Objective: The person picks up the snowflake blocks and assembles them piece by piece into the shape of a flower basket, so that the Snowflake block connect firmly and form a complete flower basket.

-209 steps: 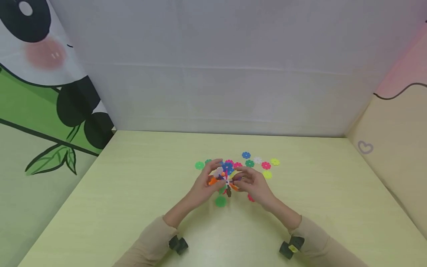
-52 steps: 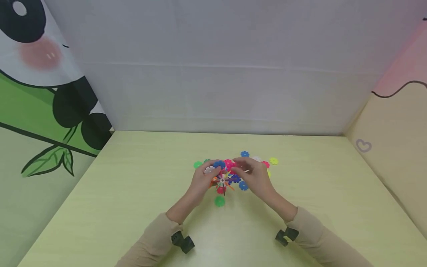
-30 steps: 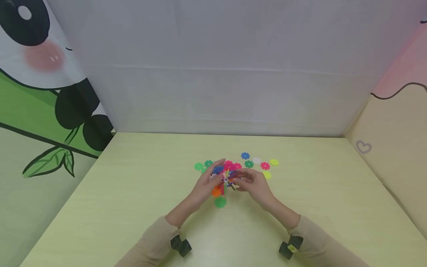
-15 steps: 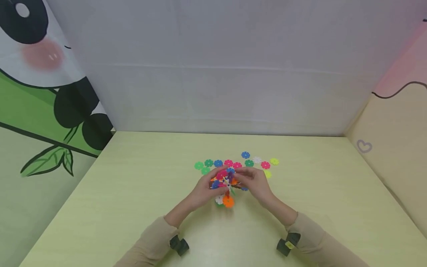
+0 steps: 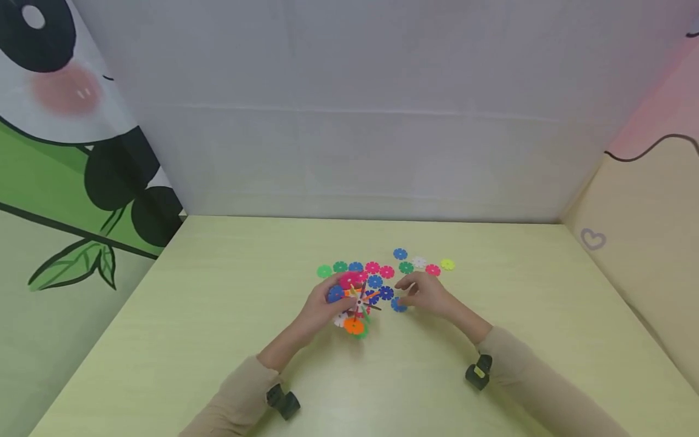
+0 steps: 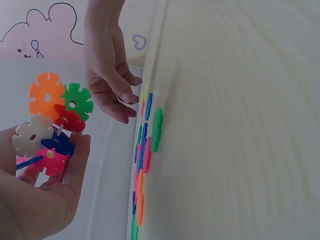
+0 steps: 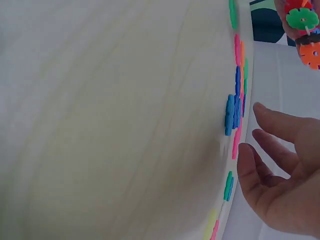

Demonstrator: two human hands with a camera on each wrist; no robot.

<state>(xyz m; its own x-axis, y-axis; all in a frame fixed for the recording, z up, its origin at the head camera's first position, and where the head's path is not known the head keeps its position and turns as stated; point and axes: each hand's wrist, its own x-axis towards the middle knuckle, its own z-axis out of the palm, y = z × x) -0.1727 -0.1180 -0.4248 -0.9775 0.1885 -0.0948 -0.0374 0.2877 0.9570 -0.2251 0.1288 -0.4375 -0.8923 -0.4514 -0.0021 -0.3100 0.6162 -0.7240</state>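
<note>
Holding up, at the left, a bunch of joined discs [image 5: 357, 302] in the left hand [image 5: 318, 308], off the table [image 5: 180, 340]. Pinching it between a thumb in front and bent fingers behind. Sticking out every which way from a white middle [image 5: 360, 301], like a little star, with lots of colours already joined, so maybe well on the way. Too crowded to count, and too small to tell about free slots. Seeing next, flat and loose behind the bunch, a light green disc [image 5: 324, 271], a dark green disc [image 5: 340, 267] and two pink discs [image 5: 386, 272]. Finding just right of the bunch a navy disc [image 5: 386, 293] and a bright blue disc [image 5: 397, 306], also not joined. Spotting farther back a far blue disc [image 5: 400, 254], a far green disc [image 5: 406, 267] and a white disc [image 5: 418, 261]. Coming then to the right hand [image 5: 430, 295], with fingers softly bent and a little apart, with a gap by the thumb, pinching nothing. Hanging just by the bright blue disc, but looking apart from it in the right wrist view. Going on to a far pink disc [image 5: 433, 270] and a yellow disc [image 5: 448, 264]. Probably only part done, with these loose ones perhaps left to join.
</note>
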